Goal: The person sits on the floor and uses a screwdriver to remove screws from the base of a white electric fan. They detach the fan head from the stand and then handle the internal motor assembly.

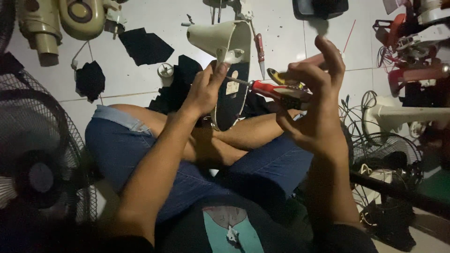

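Screwdriver with red-and-black handle and steel shaft [276, 91] sits in our right hand [311, 105], fingers curled around the handle, index raised. Our left hand [204, 91] pinches the neck of the cream plastic fan housing with dark underside [229, 70], propped on our crossed legs above the white tiled floor [140, 79]. We judge the housing light, rigid, somewhat brittle; best gripped at the neck. Black fan grille [33, 154] stands near the floor's left edge.

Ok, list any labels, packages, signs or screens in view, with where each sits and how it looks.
Label: small pale rectangular sticker on the dark underside of the cream fan base, just beside the left hand and the screwdriver tip; its print is too small to make out.
No packages, signs or lit screens show.
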